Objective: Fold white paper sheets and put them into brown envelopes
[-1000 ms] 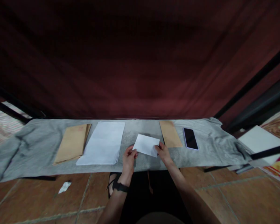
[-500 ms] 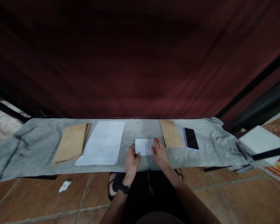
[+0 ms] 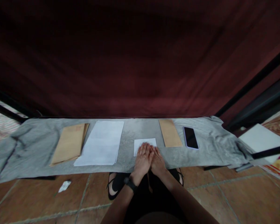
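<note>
A small white folded paper (image 3: pixel 138 143) lies on the grey cloth, close to the near edge of the table. Both palms face down on it. My left hand (image 3: pixel 143 158) rests flat over its middle, fingers stretched out and pointing away from me. Beside it, my right hand (image 3: pixel 157 160) lies flat on the paper's right part, its fingertips touching or just under the left hand's edge. Together the hands cover the lower part of the paper. To the right of them is a single brown envelope (image 3: pixel 170 133).
A phone (image 3: pixel 190 137) with a dark screen lies right of the envelope. On the left are a stack of white sheets (image 3: pixel 100 143) and several brown envelopes (image 3: pixel 69 141). Grey cloth (image 3: pixel 130 127) covers the narrow table. Behind it hangs a dark red curtain (image 3: pixel 140 77).
My hands have left the paper's left and right edges and come together over its middle. The fingers have gone from bent at the edges to stretched flat on top.
</note>
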A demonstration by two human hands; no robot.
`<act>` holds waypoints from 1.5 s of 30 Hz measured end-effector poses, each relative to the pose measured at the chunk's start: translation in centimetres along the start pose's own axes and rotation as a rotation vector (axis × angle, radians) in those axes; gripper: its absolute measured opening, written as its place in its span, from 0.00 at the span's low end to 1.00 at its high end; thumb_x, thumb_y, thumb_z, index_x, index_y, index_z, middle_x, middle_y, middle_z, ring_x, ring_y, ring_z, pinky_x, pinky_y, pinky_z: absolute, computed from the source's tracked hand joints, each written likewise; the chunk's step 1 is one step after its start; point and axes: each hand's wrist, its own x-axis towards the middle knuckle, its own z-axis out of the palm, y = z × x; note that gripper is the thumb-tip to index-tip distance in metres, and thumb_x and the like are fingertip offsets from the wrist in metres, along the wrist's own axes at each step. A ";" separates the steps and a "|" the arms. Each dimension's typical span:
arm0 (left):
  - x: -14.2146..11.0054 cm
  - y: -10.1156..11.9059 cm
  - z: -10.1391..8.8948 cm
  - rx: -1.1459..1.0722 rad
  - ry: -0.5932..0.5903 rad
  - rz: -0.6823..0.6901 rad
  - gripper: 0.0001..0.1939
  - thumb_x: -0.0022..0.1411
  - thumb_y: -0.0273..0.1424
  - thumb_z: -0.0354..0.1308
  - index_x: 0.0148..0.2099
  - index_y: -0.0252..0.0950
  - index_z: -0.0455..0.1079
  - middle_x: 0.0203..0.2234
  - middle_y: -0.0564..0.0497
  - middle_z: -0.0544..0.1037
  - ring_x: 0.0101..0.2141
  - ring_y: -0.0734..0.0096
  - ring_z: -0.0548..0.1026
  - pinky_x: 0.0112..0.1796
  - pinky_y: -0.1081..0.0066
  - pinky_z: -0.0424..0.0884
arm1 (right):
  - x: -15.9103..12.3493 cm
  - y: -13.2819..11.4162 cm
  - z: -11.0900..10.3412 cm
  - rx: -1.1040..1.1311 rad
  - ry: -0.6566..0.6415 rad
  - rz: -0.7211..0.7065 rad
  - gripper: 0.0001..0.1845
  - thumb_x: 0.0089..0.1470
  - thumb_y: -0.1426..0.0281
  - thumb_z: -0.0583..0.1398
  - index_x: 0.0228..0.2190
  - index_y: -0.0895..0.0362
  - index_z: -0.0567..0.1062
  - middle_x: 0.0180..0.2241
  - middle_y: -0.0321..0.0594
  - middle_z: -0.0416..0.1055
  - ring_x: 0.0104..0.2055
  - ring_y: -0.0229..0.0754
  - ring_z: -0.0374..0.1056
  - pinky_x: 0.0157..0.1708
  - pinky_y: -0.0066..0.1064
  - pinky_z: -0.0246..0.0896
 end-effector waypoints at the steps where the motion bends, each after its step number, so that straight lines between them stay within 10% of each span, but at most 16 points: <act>1: 0.2 0.0 0.5 0.017 -0.036 0.012 0.28 0.73 0.40 0.41 0.68 0.32 0.59 0.67 0.40 0.63 0.67 0.57 0.58 0.65 0.53 0.57 | -0.1 0.0 0.1 -0.006 0.001 -0.002 0.34 0.63 0.73 0.53 0.68 0.59 0.55 0.69 0.50 0.52 0.71 0.51 0.48 0.69 0.51 0.44; 17: -1.3 -3.8 0.4 0.259 0.059 -0.157 0.30 0.71 0.34 0.39 0.71 0.25 0.53 0.67 0.37 0.60 0.69 0.57 0.53 0.66 0.53 0.55 | -0.4 2.7 0.4 -0.104 0.146 0.274 0.28 0.70 0.66 0.46 0.65 0.63 0.62 0.65 0.50 0.61 0.68 0.49 0.57 0.67 0.45 0.48; 34: 1.1 -2.1 0.9 0.194 0.005 -0.011 0.28 0.72 0.32 0.37 0.69 0.27 0.57 0.67 0.41 0.62 0.69 0.59 0.54 0.67 0.53 0.53 | 2.9 1.5 0.9 -0.066 0.012 0.116 0.29 0.68 0.68 0.48 0.67 0.57 0.57 0.70 0.44 0.51 0.71 0.47 0.49 0.69 0.45 0.42; 45: 1.3 -3.9 1.0 0.256 -0.027 -0.123 0.31 0.73 0.38 0.37 0.71 0.26 0.53 0.68 0.37 0.58 0.69 0.56 0.53 0.66 0.53 0.53 | 2.8 2.3 1.6 -0.082 0.090 0.257 0.29 0.69 0.66 0.46 0.66 0.65 0.58 0.67 0.50 0.57 0.70 0.49 0.52 0.68 0.46 0.44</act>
